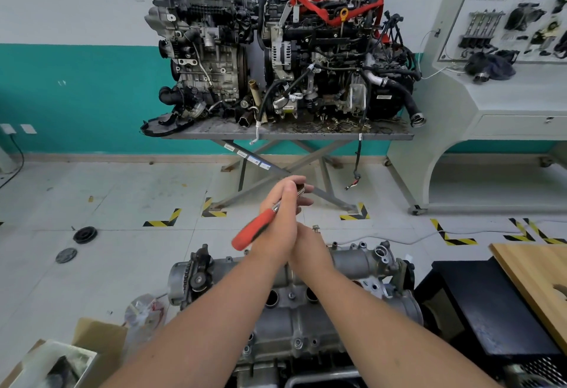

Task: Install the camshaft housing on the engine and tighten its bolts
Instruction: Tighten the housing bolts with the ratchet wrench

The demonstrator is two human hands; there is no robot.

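**Ana:** Where both arms cross over the engine, what are the hands doing?

**Ben:** The left hand grips a ratchet with a red handle, its fingers curled round the metal end, held in the air above the engine. The right hand sits just behind it, touching the left wrist; I cannot tell whether its fingers hold anything.

**Ana:** And the camshaft housing?

**Ben:** It lies on top of the engine, along the far edge, below the hands. 1 bolt stands up beside the right hand.

**Ana:** Any containers?

**Ben:** A cardboard box at the lower left, with a clear-lidded tray in front of it holding something dark. A crumpled plastic bag lies beside it; its contents are unclear.

**Ana:** Farther back?

**Ben:** 2 other engines sit on a folding surface against the wall. 2 black discs lie on the floor.
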